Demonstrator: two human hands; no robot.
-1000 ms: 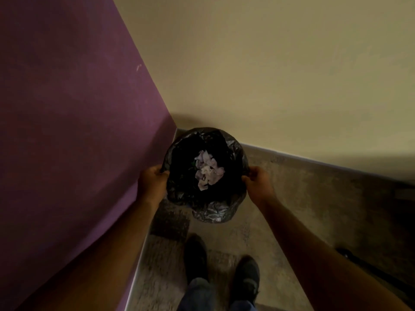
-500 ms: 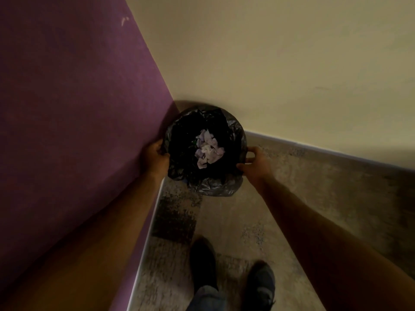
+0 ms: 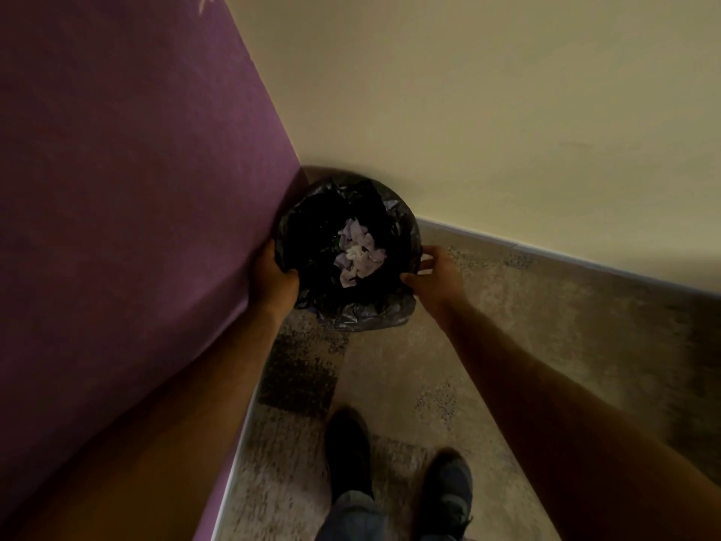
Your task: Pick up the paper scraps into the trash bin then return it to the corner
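The trash bin (image 3: 366,318), lined with a black plastic bag, stands tucked into the corner where the purple wall meets the cream wall. Pale crumpled paper scraps (image 3: 359,255) lie in a heap inside it. My left hand (image 3: 275,281) curls over the bin's left rim, squeezed against the purple wall. My right hand (image 3: 431,277) is at the right rim with thumb and fingers spread apart, only their tips near the bag.
The purple wall (image 3: 136,189) runs close along my left arm. The cream wall (image 3: 507,111) rises behind the bin, with a pale baseboard (image 3: 546,253) at its foot. My two dark shoes (image 3: 398,462) stand on the mottled carpet below the bin.
The bin has moved forward and left until it sits in the corner. My right hand has loosened from the rim and spread its fingers; my left hand still holds the rim.
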